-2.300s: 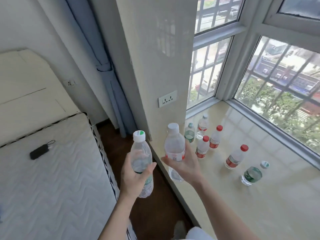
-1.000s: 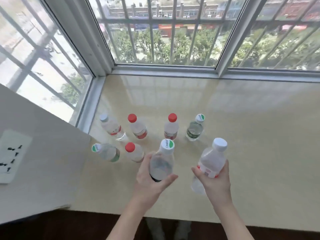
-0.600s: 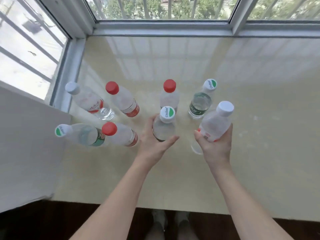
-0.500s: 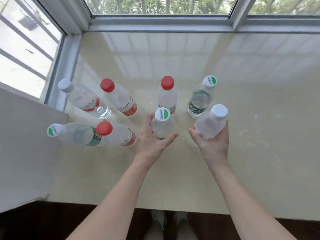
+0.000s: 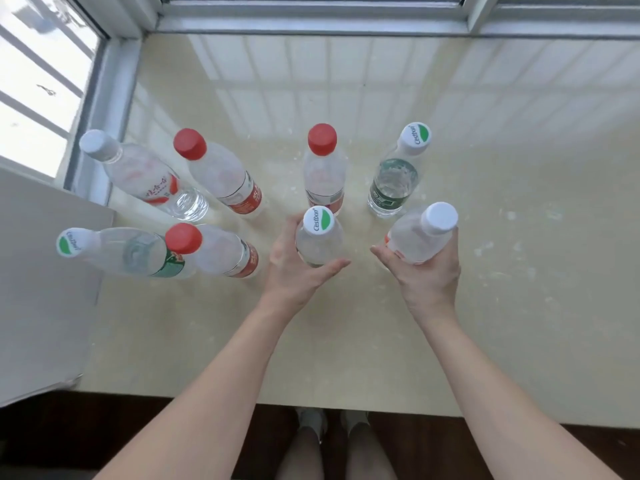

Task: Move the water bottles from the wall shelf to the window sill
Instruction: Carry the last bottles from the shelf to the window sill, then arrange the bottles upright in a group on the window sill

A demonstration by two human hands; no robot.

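Observation:
I look straight down on the beige window sill (image 5: 346, 341). My left hand (image 5: 294, 271) grips a clear bottle with a green-and-white cap (image 5: 317, 239), held upright low over the sill. My right hand (image 5: 424, 273) grips a white-capped bottle with a red label (image 5: 420, 233), tilted slightly right. Several bottles stand on the sill beyond them: a red-capped bottle (image 5: 323, 168), a green-labelled bottle (image 5: 396, 174), two red-capped bottles (image 5: 221, 174) (image 5: 214, 249), a white-capped bottle (image 5: 138, 171) and a green-capped bottle (image 5: 121, 252).
The window frame (image 5: 311, 15) runs along the sill's far edge and its left side (image 5: 104, 109). A grey wall face (image 5: 38, 289) borders the sill on the left. The sill's front edge drops to a dark floor (image 5: 104, 438), where my feet (image 5: 329, 420) show.
I turned from the room to the sill and leaned over it. Both hands brought their bottles down and forward, close behind the standing row.

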